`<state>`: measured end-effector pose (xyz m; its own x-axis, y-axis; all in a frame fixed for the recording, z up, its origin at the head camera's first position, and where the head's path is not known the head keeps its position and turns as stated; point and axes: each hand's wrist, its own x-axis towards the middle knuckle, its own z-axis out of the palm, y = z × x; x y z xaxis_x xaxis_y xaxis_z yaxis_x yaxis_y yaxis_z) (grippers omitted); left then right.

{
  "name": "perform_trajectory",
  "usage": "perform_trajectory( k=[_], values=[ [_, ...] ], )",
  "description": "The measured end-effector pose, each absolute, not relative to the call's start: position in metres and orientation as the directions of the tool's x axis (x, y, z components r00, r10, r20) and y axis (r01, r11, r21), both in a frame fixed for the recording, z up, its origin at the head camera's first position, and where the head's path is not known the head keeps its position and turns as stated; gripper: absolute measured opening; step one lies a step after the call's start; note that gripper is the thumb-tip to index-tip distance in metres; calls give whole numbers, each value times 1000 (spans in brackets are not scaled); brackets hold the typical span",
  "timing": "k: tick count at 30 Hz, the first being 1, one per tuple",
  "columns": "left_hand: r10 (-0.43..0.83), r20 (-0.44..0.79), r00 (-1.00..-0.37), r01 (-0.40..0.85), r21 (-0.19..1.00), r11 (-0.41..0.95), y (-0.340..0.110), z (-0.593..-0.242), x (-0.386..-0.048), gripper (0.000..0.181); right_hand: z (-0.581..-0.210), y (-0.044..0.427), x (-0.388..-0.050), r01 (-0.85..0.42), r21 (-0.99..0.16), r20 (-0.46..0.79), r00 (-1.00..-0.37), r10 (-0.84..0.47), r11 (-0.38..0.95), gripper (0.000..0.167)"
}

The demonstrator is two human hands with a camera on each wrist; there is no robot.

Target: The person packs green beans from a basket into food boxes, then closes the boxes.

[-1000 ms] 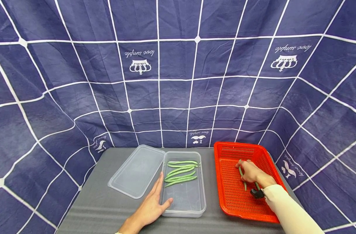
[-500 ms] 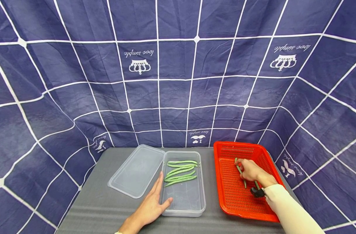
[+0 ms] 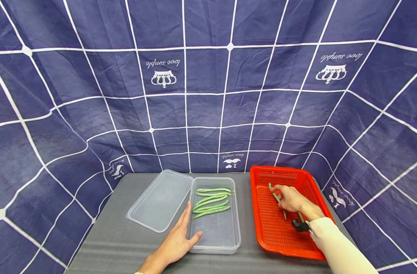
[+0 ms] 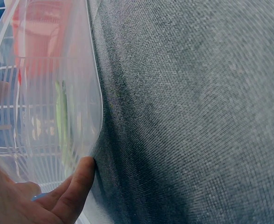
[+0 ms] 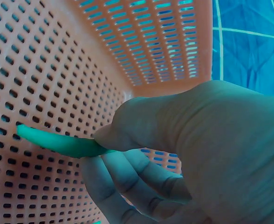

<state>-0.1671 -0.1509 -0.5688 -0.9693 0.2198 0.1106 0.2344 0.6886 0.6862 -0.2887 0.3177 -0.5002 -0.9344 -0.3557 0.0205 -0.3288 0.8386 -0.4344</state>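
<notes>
Inside the red basket [image 3: 268, 238], my right hand [image 3: 290, 198] pinches a green bean [image 3: 274, 193] between thumb and fingers. The right wrist view shows the same green bean [image 5: 58, 141] from close by, one end sticking out past the fingertips. Another bean [image 3: 300, 217] lies in the basket, partly under the wrist. My left hand [image 3: 175, 243] rests against the left side of a clear plastic container [image 3: 215, 249], fingers straight along its wall and thumb over the rim. Several green beans [image 3: 211, 199] lie side by side in the container's far half.
A translucent lid [image 3: 160, 201] lies flat to the left of the container on the grey tabletop [image 3: 115, 236]. Blue cloth with white lines [image 3: 208, 110] hangs behind and along both sides. A strip of tabletop separates container and basket.
My right hand has shifted slightly left in the basket, and the bean in its fingers has moved left with it. My left hand and the container have stayed still.
</notes>
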Motion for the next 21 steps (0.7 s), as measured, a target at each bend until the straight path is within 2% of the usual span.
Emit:
perform_trajectory(
  k=[8, 21],
  values=[
    [213, 108, -971, 228, 689, 688, -151, -570, -166, 115, -500, 315, -286, -323, -467, 31, -936, -350, 823, 61],
    [215, 116, -970, 235, 683, 692, -151, -570, -167, 115, -495, 311, -280, -397, -460, 116, -914, -390, 794, 63]
  ],
)
